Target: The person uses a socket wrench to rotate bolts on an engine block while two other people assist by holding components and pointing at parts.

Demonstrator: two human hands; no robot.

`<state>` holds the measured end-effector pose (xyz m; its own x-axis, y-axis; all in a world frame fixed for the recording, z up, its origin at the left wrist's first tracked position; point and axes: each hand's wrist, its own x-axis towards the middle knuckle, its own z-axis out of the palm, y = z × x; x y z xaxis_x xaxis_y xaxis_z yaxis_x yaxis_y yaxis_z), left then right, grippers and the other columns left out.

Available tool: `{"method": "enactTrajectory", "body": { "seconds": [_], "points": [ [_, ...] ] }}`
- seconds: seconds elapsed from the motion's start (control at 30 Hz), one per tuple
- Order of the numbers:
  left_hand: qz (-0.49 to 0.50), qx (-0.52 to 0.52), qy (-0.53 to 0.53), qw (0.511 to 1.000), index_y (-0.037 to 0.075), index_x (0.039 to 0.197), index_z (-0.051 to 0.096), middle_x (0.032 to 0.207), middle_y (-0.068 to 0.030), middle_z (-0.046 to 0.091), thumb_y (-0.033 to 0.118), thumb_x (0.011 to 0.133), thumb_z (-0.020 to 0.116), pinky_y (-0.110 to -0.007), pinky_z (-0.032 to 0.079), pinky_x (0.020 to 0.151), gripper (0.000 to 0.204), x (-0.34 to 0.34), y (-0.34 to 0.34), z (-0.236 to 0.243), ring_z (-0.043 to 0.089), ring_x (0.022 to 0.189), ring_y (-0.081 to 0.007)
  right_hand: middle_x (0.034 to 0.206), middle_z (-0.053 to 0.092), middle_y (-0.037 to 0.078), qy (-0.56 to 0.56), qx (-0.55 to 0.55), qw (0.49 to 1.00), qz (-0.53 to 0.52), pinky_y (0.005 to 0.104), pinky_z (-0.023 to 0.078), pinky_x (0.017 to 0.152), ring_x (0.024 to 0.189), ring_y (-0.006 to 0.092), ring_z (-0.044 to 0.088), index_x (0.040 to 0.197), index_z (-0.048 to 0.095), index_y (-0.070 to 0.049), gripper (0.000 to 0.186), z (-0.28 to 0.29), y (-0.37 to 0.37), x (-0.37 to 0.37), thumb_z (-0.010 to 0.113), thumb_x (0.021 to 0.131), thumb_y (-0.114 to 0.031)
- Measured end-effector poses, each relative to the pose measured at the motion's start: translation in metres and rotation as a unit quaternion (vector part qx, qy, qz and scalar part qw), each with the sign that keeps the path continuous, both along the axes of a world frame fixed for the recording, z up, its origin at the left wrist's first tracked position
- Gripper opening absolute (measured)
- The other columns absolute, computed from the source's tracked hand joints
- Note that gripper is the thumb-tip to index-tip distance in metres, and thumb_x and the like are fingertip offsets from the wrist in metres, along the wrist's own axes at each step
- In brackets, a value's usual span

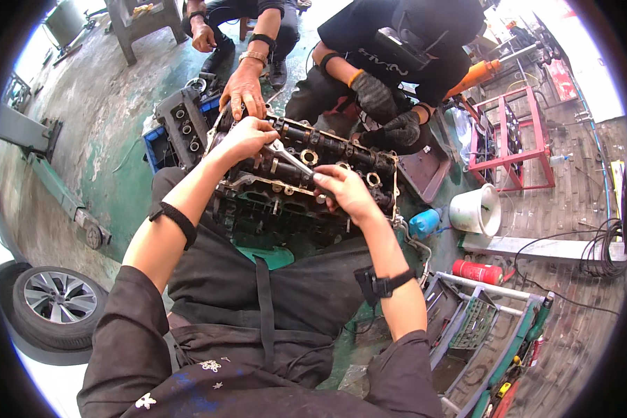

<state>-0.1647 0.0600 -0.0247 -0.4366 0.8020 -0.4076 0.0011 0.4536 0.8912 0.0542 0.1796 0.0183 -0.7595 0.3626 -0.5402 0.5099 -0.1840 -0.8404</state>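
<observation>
"What's off to the left of the engine [309, 157]?"

"A dark cover with round holes [181, 124], beside the left edge, by a blue crate [157, 148]. Next, a co-worker's bare hand [244, 89] rests on the engine's far left corner."

"And the person's left hand [248, 137]?"

"Just in from that corner, fingers curled. It looks clamped on the head end of the wrench [296, 163], though the knuckles hide the grip and whatever sits beneath."

"Where does the wrench lie?"

"Over the engine's top, left of its middle. Its long axis slants from far left to near right."

"Which hand is nearer?"

"Both are on it: left at the head, right at the handle end. From the right hand [343, 188], the head lies to the left and farther from the body."

"How is that right hand?"

"Closed round the handle, above the near edge."

"Beyond it?"

"A second co-worker's gloved hand [403, 129] near the far edge, toward the right corner; then a dark tray [428, 171], a blue container [423, 223] and a white bucket [465, 212]."
</observation>
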Motion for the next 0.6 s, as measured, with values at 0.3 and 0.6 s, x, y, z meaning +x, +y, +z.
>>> {"method": "enactTrajectory", "body": {
  "seconds": [0.3, 0.6],
  "points": [
    [0.098, 0.079, -0.144, 0.982, 0.003, 0.096, 0.06, 0.067, -0.0011, 0.057, 0.025, 0.092, 0.05, -0.025, 0.038, 0.036, 0.025, 0.027, 0.0, -0.017, 0.048, 0.043, -0.0117, 0.084, 0.06, 0.014, 0.006, -0.183, 0.983, 0.029, 0.0327, 0.053, 0.053, 0.062, 0.0227, 0.063, 0.112, 0.042, -0.004, 0.03, -0.024, -0.068, 0.0, 0.044, 0.096, -0.029],
    [0.106, 0.166, -0.074, 0.978, 0.001, 0.113, 0.054, 0.085, -0.006, 0.063, 0.004, 0.09, 0.049, -0.026, 0.049, 0.053, 0.024, 0.017, -0.019, -0.027, 0.058, 0.063, -0.0125, 0.099, 0.059, 0.008, 0.148, -0.27, 0.935, -0.177, 0.0314, 0.052, 0.068, 0.081, 0.0173, 0.061, 0.116, 0.044, -0.002, 0.03, -0.082, -0.164, -0.075, 0.044, 0.096, -0.024]
  ]
}}
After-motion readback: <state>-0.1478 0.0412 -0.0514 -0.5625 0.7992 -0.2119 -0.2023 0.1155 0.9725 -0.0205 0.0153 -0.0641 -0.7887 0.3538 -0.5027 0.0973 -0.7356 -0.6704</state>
